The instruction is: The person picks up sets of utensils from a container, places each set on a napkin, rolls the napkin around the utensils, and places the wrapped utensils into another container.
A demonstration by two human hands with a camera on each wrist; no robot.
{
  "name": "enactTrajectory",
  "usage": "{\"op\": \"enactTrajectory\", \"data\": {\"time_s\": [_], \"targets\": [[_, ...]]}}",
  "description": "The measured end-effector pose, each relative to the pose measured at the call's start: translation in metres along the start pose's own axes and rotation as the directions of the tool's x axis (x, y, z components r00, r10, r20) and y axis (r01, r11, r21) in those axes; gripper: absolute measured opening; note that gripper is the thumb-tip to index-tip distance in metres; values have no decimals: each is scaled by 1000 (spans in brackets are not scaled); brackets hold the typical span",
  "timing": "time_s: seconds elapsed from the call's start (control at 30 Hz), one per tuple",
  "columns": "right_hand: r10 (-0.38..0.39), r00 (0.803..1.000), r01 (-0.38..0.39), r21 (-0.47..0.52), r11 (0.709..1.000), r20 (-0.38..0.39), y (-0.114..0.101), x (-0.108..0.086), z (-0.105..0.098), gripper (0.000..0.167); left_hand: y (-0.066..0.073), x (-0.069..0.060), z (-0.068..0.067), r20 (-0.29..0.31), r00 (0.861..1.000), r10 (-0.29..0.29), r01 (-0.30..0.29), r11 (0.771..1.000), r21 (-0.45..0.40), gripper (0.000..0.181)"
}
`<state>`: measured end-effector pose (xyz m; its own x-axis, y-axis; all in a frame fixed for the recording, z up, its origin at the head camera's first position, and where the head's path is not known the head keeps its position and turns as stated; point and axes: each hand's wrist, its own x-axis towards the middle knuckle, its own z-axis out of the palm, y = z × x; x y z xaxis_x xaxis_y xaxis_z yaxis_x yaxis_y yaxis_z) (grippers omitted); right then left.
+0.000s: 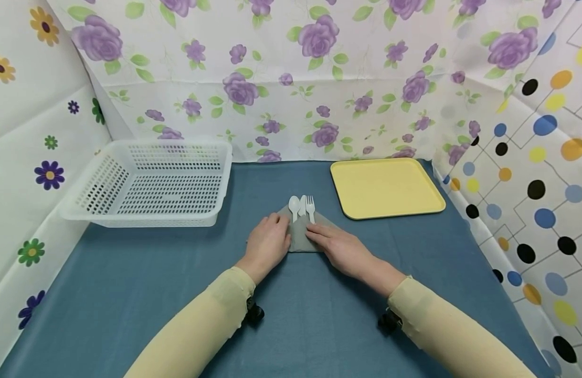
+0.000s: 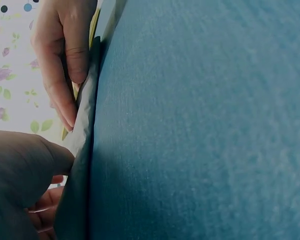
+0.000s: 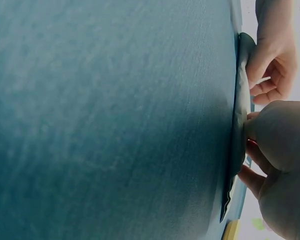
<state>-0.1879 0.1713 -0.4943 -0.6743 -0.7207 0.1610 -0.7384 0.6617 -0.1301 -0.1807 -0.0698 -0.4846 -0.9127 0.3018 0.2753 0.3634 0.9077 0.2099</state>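
Observation:
A grey-green cloth (image 1: pixel 300 239) lies folded in the head view, with a white spoon (image 1: pixel 294 205), a knife (image 1: pixel 302 206) and a fork (image 1: pixel 310 206) side by side, their heads showing above its fold. My left hand (image 1: pixel 266 243) rests on the cloth's left side, fingers bent loosely. Across its right side lie the fairly straight fingers of my right hand (image 1: pixel 341 251). Both wrist views show the cloth (image 2: pixel 85 120) (image 3: pixel 241 110) edge-on, low on the table, with left hand (image 2: pixel 20 172) (image 3: pixel 277 55) and right hand (image 2: pixel 65 55) (image 3: pixel 285 155) touching it. The handles are hidden.
A white perforated basket (image 1: pixel 210 219) stands at the back left. At the back right lies a yellow tray (image 1: pixel 387 189). Blue cloth (image 1: pixel 300 315) covers the table, and patterned sheets (image 1: pixel 281 121) hang behind it and at both sides.

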Motion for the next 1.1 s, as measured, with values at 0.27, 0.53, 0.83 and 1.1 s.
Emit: {"op": "enactTrajectory", "data": {"time_s": [0.27,0.53,0.83,1.1], "targets": [[-19,1000,19,15,1000,-13,3,2,0,42,6,-4,-2,-53,986,156,-152,986,67,23],[-32,999,34,43,998,-34,5,1,-1,42,21,-16,-3,-29,951,307,-306,951,45,25],[-37,999,39,48,998,-35,5,0,-2,44,28,-27,-2,99,946,310,-311,950,2,44],[-17,999,21,69,997,-50,6,-1,0,45,28,-30,0,125,939,321,-322,947,-7,51]]}}
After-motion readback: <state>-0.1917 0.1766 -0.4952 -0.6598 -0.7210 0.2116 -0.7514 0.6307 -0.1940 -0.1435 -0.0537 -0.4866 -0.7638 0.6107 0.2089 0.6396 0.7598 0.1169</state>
